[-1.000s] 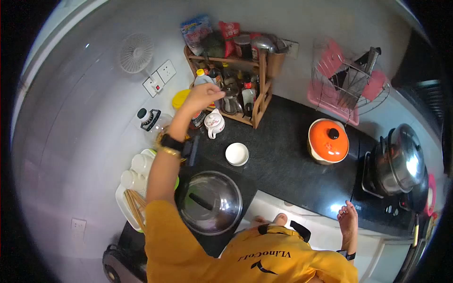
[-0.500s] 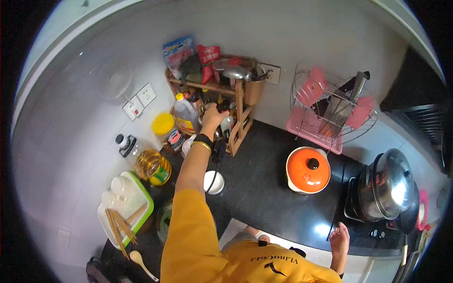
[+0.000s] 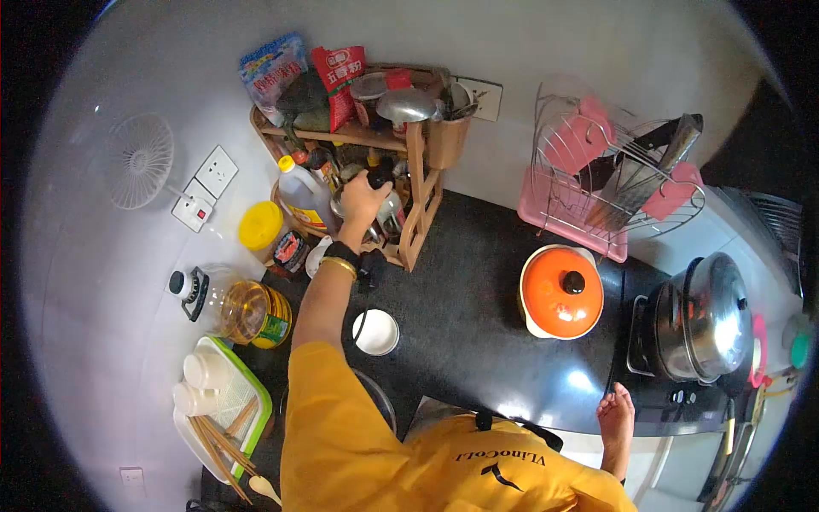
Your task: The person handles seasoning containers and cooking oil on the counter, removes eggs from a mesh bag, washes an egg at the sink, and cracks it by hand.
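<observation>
My left hand (image 3: pixel 362 201) reaches into the lower level of the wooden rack (image 3: pixel 415 192), its fingers closed around a black top (image 3: pixel 380 174); the vessel below is mostly hidden. Beside the hand are a clear bottle (image 3: pixel 392 215) and a yellow-capped jug (image 3: pixel 304 194). A white teapot (image 3: pixel 316 256) is partly covered by my wrist. Nearer me, a white bowl (image 3: pixel 377 333) sits on the black counter (image 3: pixel 461 290). My right hand (image 3: pixel 616 416) hangs at the counter's front edge, open and empty, with loosely bent fingers.
An orange-lidded pot (image 3: pixel 562 293) stands right of centre, below a wire rack (image 3: pixel 614 171) holding knives. The steel pot (image 3: pixel 708 316) is on the stove. At left are an oil bottle (image 3: pixel 256 312) and a green-rimmed tray (image 3: pixel 261 418) with cups and chopsticks.
My left hand has moved from above the rack down into it and closed on the black top. My right hand stays near the counter edge. The view has shifted.
</observation>
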Demonstrator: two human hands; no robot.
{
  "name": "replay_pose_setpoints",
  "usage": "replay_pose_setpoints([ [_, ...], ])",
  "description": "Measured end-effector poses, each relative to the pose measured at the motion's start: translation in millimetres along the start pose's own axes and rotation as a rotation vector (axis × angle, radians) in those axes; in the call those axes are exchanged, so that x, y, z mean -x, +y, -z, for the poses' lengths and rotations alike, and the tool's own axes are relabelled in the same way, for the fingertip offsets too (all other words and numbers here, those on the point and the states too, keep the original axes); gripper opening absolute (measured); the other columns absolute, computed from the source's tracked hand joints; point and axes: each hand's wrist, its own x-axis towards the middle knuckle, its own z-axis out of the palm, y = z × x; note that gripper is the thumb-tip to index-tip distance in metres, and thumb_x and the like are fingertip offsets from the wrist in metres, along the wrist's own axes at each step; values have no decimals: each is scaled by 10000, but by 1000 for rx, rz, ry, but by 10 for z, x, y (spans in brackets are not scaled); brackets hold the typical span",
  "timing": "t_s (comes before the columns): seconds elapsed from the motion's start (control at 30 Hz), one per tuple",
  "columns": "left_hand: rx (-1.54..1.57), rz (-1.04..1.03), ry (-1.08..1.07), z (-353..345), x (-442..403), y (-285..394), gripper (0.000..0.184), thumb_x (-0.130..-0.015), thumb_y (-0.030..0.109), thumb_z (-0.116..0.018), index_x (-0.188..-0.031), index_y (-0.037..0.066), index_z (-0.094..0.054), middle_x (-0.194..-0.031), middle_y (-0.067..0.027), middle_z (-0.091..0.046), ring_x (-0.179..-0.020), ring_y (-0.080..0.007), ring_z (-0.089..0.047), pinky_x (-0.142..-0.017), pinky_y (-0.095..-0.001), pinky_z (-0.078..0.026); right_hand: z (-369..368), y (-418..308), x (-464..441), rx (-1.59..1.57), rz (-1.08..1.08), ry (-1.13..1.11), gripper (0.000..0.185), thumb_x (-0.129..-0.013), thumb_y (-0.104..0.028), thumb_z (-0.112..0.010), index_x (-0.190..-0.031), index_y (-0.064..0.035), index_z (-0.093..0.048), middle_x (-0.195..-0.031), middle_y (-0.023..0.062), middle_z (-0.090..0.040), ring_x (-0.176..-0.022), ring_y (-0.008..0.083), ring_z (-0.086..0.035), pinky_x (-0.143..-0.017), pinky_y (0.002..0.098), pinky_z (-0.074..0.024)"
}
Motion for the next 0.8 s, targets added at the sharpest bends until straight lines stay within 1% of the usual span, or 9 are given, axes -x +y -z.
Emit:
replay_pose_setpoints([
  [0.17,101,20,152,437,32,88,427,-647,358,-695,-860,3,-591,-724,-179,-628,-685,-338,-619,-628,-380,-486,41,56,-135,20,3,-35,144,-850,-105,-542,-992,-99,-519,-758,-8,-545,-681,89,-530,-613,224,-439],
  [0.23,272,-132,229,776,150,295,356,-668,300,-700,-834,8,-585,-691,-155,-631,-651,-289,-631,-591,-355,-482,2,32,-153,44,-20,-64,125,-855,-103,-535,-979,-96,-526,-769,-6,-541,-689,85,-525,-616,220,-438],
  [0.3,375,-150,166,1102,315,543,283,-687,235,-701,-818,15,-580,-668,-121,-634,-630,-238,-636,-564,-333,-476,34,76,-223,70,-17,-6,159,-855,-198,-557,-993,-124,-532,-694,-30,-533,-606,89,-516,-568,218,-427],
  [0.33,311,-153,109,1251,399,654,268,-693,227,-699,-817,21,-580,-664,-104,-634,-618,-220,-630,-565,-327,-473,-41,23,-175,52,-24,-54,110,-863,-115,-527,-971,-96,-529,-726,0,-521,-658,84,-503,-613,216,-434],
  [0.5,162,-442,39,1486,997,1206,260,-678,208,-713,-808,29,-576,-591,-76,-591,-502,-162,-572,-513,-277,-441,-69,-9,-155,145,-15,-195,190,-845,-150,-569,-1016,-80,-522,-741,9,-530,-686,105,-512,-671,248,-445],
  [0.63,210,-414,-299,1282,1717,1647,289,-673,251,-713,-809,30,-584,-540,-75,-560,-465,-158,-565,-465,-281,-430,-175,-6,40,471,20,-367,265,-840,-115,-564,-1093,-70,-500,-897,28,-560,-829,125,-548,-750,272,-451],
  [0.7,271,-446,-408,1076,2094,1857,292,-679,283,-709,-786,43,-582,-531,-66,-561,-468,-164,-577,-464,-282,-435,-173,85,52,546,94,-545,387,-795,-148,-631,-1142,-70,-478,-1002,48,-553,-914,136,-536,-774,277,-453],
  [0.77,270,-462,-506,852,2419,2103,300,-688,319,-695,-805,63,-589,-539,-80,-573,-479,-186,-593,-472,-296,-451,-363,-54,209,934,285,-578,538,-734,-211,-704,-1193,-94,-449,-1132,69,-525,-995,167,-514,-806,314,-448],
  [0.8,298,-445,-581,701,2560,2186,309,-691,328,-689,-825,69,-587,-547,-90,-577,-489,-207,-597,-476,-311,-457,-363,-25,174,983,295,-607,706,-681,-248,-746,-1274,-119,-383,-1259,96,-437,-1087,221,-472,-846,363,-440],
])
